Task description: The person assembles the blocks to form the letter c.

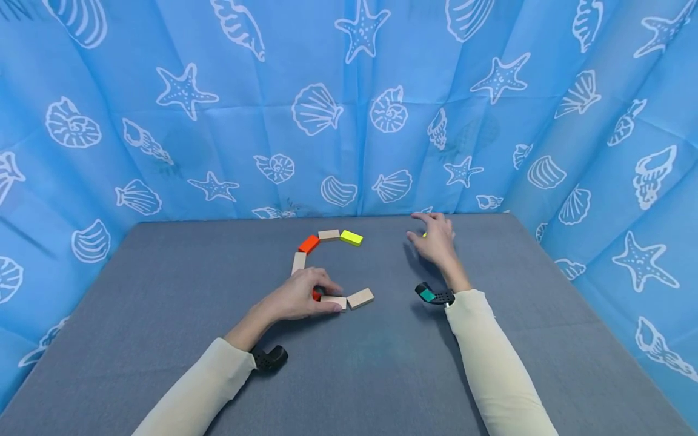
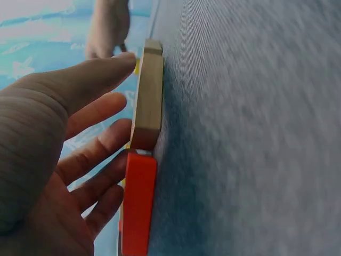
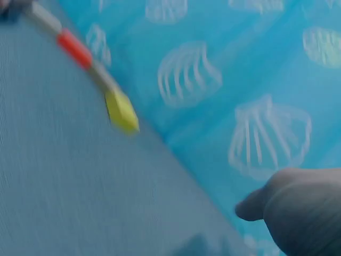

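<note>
My left hand [image 1: 302, 293] hovers low over the near left of a curved row of blocks, thumb and fingers apart. Between them lie a plain wooden block [image 2: 148, 101] and a red block [image 2: 139, 205]; the fingertips are close to both, and contact is hard to tell. Another wooden block [image 1: 360, 298] forms the row's near right end. Far to the right, my right hand [image 1: 436, 242] has thumb and forefinger spread apart. A bit of a yellow block [image 1: 425, 234] shows between them, mostly hidden by the hand.
The row curves back through a wooden block [image 1: 299, 262], a red-orange block [image 1: 309, 244], a wooden block [image 1: 329, 235] and a yellow block [image 1: 351, 237]. Everything lies on a grey cloth-covered table [image 1: 349, 375]. A blue shell-print curtain [image 1: 349, 157] hangs behind it and along the sides.
</note>
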`<state>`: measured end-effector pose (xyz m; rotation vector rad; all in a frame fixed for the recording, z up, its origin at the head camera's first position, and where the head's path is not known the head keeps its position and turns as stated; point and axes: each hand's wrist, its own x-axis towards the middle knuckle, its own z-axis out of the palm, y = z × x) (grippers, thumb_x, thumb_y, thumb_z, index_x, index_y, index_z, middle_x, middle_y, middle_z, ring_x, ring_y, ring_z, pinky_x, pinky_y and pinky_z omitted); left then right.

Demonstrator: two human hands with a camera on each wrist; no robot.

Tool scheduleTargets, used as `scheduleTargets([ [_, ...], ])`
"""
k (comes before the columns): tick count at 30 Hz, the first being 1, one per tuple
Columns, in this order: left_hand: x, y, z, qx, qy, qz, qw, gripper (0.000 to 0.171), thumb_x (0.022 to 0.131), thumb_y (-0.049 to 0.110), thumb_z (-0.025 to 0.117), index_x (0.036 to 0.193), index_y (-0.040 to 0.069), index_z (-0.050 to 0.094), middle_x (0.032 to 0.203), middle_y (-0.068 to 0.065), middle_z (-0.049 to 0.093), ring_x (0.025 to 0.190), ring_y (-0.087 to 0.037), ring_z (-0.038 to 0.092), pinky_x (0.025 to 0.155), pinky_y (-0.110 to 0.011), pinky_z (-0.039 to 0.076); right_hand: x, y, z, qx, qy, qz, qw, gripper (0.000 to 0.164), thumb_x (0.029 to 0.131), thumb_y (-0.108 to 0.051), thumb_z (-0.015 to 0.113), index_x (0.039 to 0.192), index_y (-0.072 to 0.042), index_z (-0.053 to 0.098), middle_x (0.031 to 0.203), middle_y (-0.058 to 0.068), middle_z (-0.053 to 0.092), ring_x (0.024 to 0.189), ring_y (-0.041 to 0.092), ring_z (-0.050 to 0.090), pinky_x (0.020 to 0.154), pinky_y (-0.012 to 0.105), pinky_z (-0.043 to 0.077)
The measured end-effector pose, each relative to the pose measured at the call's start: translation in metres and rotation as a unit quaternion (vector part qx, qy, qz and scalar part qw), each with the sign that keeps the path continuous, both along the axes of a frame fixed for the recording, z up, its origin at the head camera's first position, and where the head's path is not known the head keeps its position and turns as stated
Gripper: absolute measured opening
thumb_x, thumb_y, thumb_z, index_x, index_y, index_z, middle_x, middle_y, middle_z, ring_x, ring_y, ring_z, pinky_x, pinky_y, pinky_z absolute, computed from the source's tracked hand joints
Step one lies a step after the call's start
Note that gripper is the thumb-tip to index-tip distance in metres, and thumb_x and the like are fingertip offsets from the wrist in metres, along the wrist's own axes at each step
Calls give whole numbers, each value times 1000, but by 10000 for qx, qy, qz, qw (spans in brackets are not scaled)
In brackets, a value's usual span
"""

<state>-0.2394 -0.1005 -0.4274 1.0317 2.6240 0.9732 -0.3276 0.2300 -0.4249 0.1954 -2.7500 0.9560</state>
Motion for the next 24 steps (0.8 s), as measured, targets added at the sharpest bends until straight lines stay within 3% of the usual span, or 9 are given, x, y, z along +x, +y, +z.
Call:
scheduleTargets([
  [2,1,3,0,104,62,18,9999,37,90,36,79,121,16,77,101,4,67,91,-16,57,77,-33,45,-3,10,-8,117,-108,-397,9991,47,99,-17,64,144,-6,56,147,29,38,128,48,31,101,65,23],
  [4,4,7,0,205,120,74,9997,38,90,35,79,122,15,76,101,3,67,91,-17,58,76,-33,45,-4,17,-16,152,-302,-501,9982,45,101,-16,59,145,-6,55,149,29,37,129,48,29,100,65,22],
  [10,14,23,-1,226,350,439,9982,40,90,33,80,124,11,75,106,-1,67,96,-18,59,82,-37,45,-5,20,-23,201,-207,-253,9993,32,103,-7,53,129,4,66,135,30,50,124,46,38,99,58,26],
  [13,17,31,-1,59,398,653,9971,43,89,34,81,124,10,75,108,-3,68,99,-19,60,87,-40,45,-5,19,-16,316,-300,111,9990,30,101,-4,54,124,8,69,128,31,57,120,45,46,102,56,28],
  [17,15,42,-3,-102,447,853,9953,43,88,35,82,123,11,75,105,-1,68,97,-17,61,85,-38,47,-4,17,-1,435,-911,758,9920,27,100,-8,58,120,5,72,122,25,66,105,36,57,93,51,42],
  [19,13,46,-4,-149,441,908,9948,42,88,36,82,122,13,76,103,0,68,94,-16,60,82,-36,48,-2,14,5,394,-1289,1099,9848,25,99,-10,63,117,3,73,116,22,69,93,29,60,81,44,48],
  [24,9,54,-6,-185,342,969,9945,38,88,36,81,119,14,78,98,2,68,90,-13,58,78,-33,46,3,0,18,142,-2241,1904,9557,18,93,-11,74,107,0,75,98,10,72,82,20,62,73,35,51],
])
